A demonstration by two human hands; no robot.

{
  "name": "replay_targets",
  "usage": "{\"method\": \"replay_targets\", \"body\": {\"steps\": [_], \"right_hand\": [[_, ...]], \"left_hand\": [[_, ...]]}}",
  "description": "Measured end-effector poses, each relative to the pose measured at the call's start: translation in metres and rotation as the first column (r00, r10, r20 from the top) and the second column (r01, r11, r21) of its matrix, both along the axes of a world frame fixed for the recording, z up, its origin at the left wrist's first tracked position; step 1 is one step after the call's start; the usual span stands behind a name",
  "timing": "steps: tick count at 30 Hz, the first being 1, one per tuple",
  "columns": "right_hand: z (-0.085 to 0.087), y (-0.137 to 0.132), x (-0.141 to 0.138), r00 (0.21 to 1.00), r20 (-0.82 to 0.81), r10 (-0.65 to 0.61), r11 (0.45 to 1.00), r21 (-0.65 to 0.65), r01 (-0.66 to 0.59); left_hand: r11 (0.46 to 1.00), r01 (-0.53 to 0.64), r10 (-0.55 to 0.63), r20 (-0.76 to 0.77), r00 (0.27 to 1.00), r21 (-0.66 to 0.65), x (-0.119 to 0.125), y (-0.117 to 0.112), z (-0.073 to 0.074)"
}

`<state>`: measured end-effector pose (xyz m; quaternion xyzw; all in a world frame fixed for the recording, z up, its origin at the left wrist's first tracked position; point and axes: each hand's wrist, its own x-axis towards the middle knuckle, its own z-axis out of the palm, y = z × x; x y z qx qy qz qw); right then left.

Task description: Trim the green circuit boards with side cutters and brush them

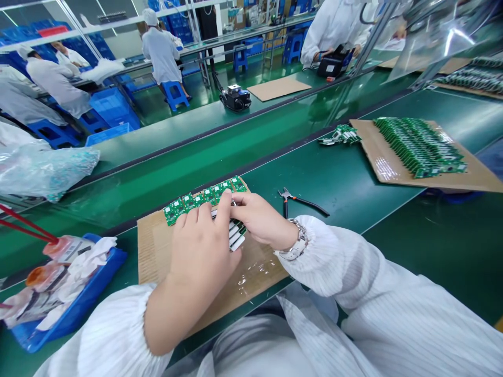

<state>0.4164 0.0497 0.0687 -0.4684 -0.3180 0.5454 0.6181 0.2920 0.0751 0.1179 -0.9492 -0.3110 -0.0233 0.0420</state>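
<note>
A row of small green circuit boards (178, 208) lies along the far edge of a brown cardboard sheet (155, 251) in front of me. Bent over white-edged circuit boards (237, 242), my left hand (202, 246) steadies them with its fingers on the far side and its thumb near. The fingers of my right hand (261, 217) are pinched together at the far end of these boards, touching the left index finger. A small metallic bit shows at that pinch, too hidden to name. Black-handled cutting pliers (288, 196) lie right of my hands.
On the right, another cardboard sheet (387, 167) carries dense rows of circuit boards (420, 146), with a loose pile (341, 135) beside it. A blue tray (106, 267) with bottles and tissue stands at left. Beyond the green conveyor belt (157, 162), co-workers sit at benches.
</note>
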Motion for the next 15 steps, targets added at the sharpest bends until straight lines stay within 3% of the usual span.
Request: {"method": "replay_targets", "body": {"steps": [11, 15], "right_hand": [[0.004, 0.004, -0.002, 0.979, 0.205, 0.011, 0.997, -0.082, 0.005], [0.015, 0.003, 0.002, 0.973, 0.219, 0.074, 0.993, -0.111, -0.051]], "left_hand": [[0.967, -0.114, 0.131, 0.06, 0.99, -0.227, 0.003, 0.008, -0.015], [0.937, -0.137, 0.184, 0.12, 0.976, -0.323, -0.002, 0.01, -0.013]]}}
